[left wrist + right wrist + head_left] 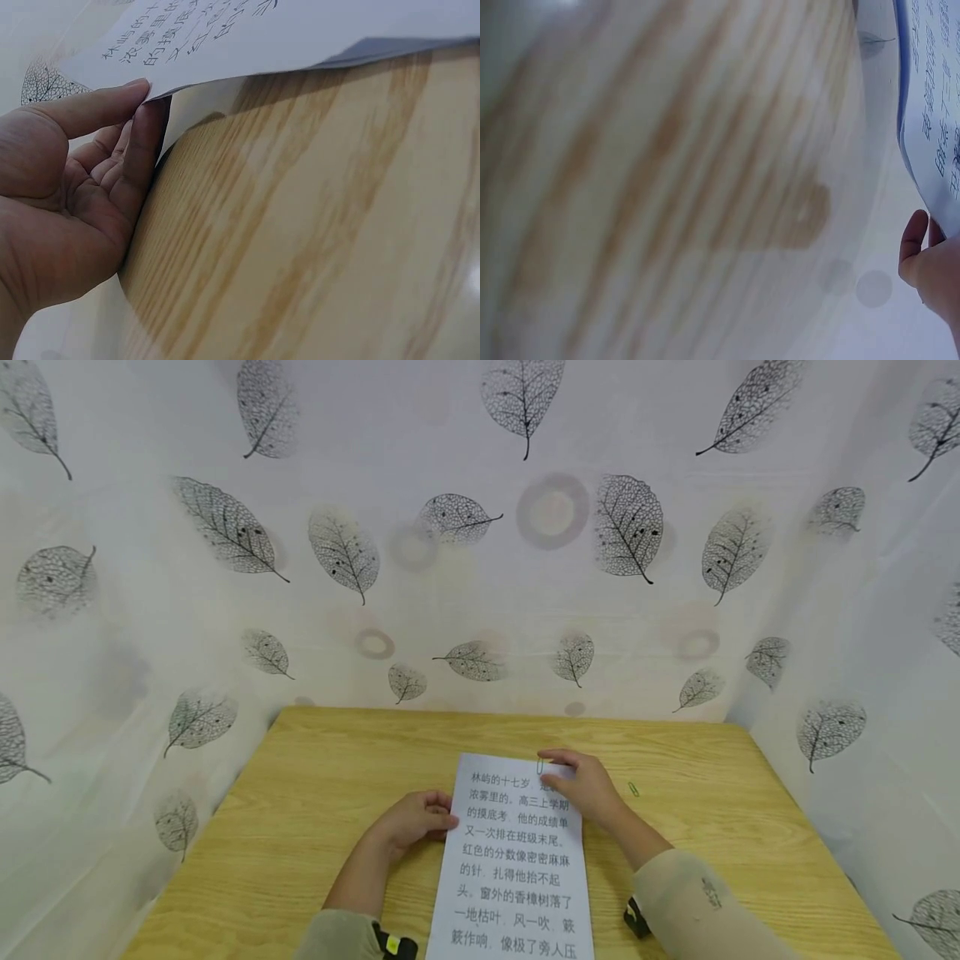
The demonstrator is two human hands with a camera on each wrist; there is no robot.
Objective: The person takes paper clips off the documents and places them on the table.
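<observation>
A stack of white paper sheets (517,852) printed with lines of dark Chinese characters lies lengthwise before me, its near end cut off by the head view. My left hand (416,818) pinches its left edge; in the left wrist view the thumb (124,105) is on top and the fingers are beneath. At the top edge, a small paper clip (539,766) shows between the thumb and index fingertips of my right hand (585,785). The right wrist view catches only part of that hand (937,274), by the edge of the sheets (934,142).
A green paper clip (633,789) lies on the wooden table (315,793) to the right of my right hand. White sheeting (465,593) with dark leaf prints hangs behind the table and along both sides. Dark bands (395,945) sit at both wrists.
</observation>
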